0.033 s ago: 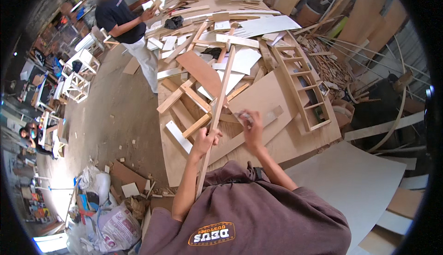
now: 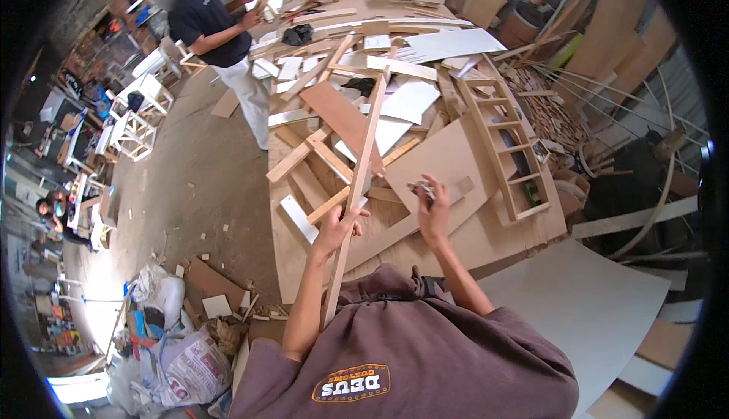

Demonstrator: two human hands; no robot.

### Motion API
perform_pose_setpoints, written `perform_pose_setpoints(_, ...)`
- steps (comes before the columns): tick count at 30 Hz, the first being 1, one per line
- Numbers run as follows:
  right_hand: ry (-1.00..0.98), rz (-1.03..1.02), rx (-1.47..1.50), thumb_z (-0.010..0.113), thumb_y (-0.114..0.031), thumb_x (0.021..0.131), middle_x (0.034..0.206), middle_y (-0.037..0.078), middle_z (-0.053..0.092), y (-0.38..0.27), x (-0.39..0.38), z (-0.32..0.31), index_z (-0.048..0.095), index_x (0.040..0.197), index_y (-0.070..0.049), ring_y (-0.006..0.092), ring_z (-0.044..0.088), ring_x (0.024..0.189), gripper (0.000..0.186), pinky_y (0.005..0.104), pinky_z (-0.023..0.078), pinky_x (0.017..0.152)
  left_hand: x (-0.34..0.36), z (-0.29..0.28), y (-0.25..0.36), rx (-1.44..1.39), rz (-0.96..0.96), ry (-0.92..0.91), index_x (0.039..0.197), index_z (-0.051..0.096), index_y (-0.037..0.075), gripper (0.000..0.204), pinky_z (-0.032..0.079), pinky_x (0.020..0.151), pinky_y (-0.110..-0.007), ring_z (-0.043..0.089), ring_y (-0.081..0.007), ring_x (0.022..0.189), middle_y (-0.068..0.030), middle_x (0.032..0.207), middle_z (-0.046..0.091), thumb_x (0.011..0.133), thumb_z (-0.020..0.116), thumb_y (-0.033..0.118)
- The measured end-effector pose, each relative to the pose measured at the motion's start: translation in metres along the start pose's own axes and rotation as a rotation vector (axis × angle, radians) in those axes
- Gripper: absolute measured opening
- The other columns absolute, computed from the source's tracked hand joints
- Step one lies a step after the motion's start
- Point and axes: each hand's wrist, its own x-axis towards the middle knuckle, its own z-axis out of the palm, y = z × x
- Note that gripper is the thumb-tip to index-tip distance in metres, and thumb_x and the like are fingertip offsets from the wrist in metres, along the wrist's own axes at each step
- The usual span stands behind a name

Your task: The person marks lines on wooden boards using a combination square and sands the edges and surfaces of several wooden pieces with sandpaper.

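Observation:
My left hand (image 2: 336,232) is wrapped round a long, narrow wooden strip (image 2: 370,142). The strip slants from beside my body out over the cluttered workbench (image 2: 287,285). Off to the strip's right, my right hand (image 2: 433,215) is closed on a small greyish thing (image 2: 418,188), too blurred to name, and is clear of the strip. Beyond my left hand, a brown board (image 2: 343,119) lies partly behind the strip. A pale flat panel (image 2: 448,157) is behind my right hand.
A ladder-like wooden frame (image 2: 503,146) lies along the bench's right side. Offcuts (image 2: 304,70) cover the far half. A person (image 2: 220,36) stands at the far left, holding small wooden pieces. Stuffed sacks (image 2: 190,370) sit on the floor at lower left; a white sheet (image 2: 577,305) is at right.
My right hand has moved rightward, away from the strip, with the small greyish thing still in it. My left hand keeps its hold. The whole view has shifted slightly.

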Motion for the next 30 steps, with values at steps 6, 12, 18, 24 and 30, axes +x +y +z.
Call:
perform_pose_setpoints(6,-0.187,0.091,0.080,0.059,-0.009,0.100,0.117,0.011,0.057,0.025,-0.024,-0.009,0.058,0.135,-0.011,0.0129,0.060,0.076,0.035,0.0261,0.052,0.063,-0.014,-0.019,0.002,-0.114,0.073,-0.017,0.162,0.012,0.018,0.073,0.056,0.063,-0.029,0.065,-0.0149,0.063,-0.0232,0.120,0.065,0.104,0.052,0.038)
perform_pose_setpoints(12,-0.227,0.280,0.195,0.059,-0.012,0.101,0.117,0.009,0.057,0.036,-0.056,-0.007,0.055,0.135,-0.004,0.0102,0.060,0.081,0.035,0.0253,0.052,0.062,-0.021,-0.004,-0.015,-0.254,0.096,-0.108,0.161,0.014,0.015,0.067,0.055,0.079,-0.035,0.071,-0.0254,0.085,-0.0253,0.133,0.059,0.105,0.046,0.036)
perform_pose_setpoints(18,-0.150,0.396,0.223,0.060,-0.014,0.101,0.109,0.006,0.061,0.059,-0.076,-0.042,0.054,0.136,-0.005,0.0080,0.060,0.072,0.037,0.0223,0.048,0.059,-0.015,0.009,-0.030,-0.287,0.081,-0.273,0.160,0.012,0.011,0.064,0.051,0.092,-0.041,0.069,-0.0314,0.106,-0.0219,0.142,0.054,0.106,0.039,0.031)
perform_pose_setpoints(24,-0.023,0.568,0.221,0.059,-0.018,0.102,0.114,0.009,0.063,0.076,-0.074,-0.098,0.054,0.134,-0.001,0.0130,0.063,0.072,0.037,0.0244,0.047,0.059,-0.001,0.043,-0.027,-0.351,0.123,-0.197,0.161,0.007,0.008,0.073,0.055,0.091,-0.043,0.062,-0.0315,0.118,-0.0177,0.150,0.044,0.103,0.050,0.020)
perform_pose_setpoints(30,-0.023,0.647,0.244,0.059,-0.018,0.101,0.104,0.012,0.069,0.091,-0.036,-0.120,0.055,0.132,0.001,0.0148,0.066,0.073,0.036,0.0263,0.051,0.061,0.025,0.053,-0.028,-0.307,0.062,-0.143,0.160,0.004,0.007,0.100,0.061,0.070,-0.034,0.067,-0.0237,0.103,-0.0121,0.150,0.043,0.090,0.075,0.011)
